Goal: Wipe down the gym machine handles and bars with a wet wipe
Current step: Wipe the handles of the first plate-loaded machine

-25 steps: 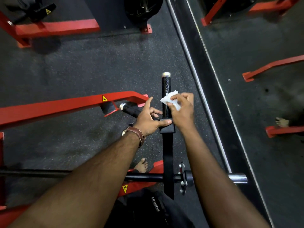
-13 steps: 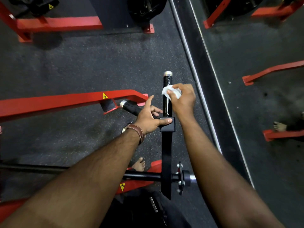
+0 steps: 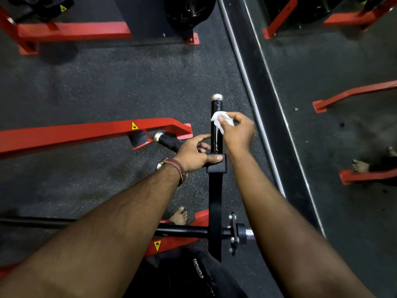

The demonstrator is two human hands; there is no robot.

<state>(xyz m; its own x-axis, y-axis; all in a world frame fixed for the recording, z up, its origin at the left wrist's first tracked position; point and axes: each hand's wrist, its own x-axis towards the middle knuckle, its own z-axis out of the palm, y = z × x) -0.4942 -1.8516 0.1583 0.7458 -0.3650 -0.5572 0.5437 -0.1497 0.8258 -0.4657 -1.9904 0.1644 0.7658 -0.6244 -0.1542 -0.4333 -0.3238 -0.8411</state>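
A black machine handle (image 3: 216, 108) with a silver end cap points away from me, joined to a flat black bar (image 3: 215, 201) at a square block. My right hand (image 3: 237, 133) pinches a crumpled white wet wipe (image 3: 221, 119) against the handle's upper part. At the handle's base my left hand (image 3: 196, 153) rests, thumb laid across the block and fingers touching the handle's left side. A second black handle (image 3: 166, 139) with a silver cap sticks out to the left, partly hidden behind my left hand.
A red frame arm (image 3: 86, 131) runs along the left. A black crossbar (image 3: 184, 231) passes under my forearms. A wall mirror (image 3: 335, 93) on the right reflects red frames. A weight plate (image 3: 190, 11) hangs at the top. My bare foot (image 3: 178, 216) stands on the rubber floor.
My right hand has slid the wipe up the handle, away from the block toward the silver cap. My left hand has kept its place at the handle's base.
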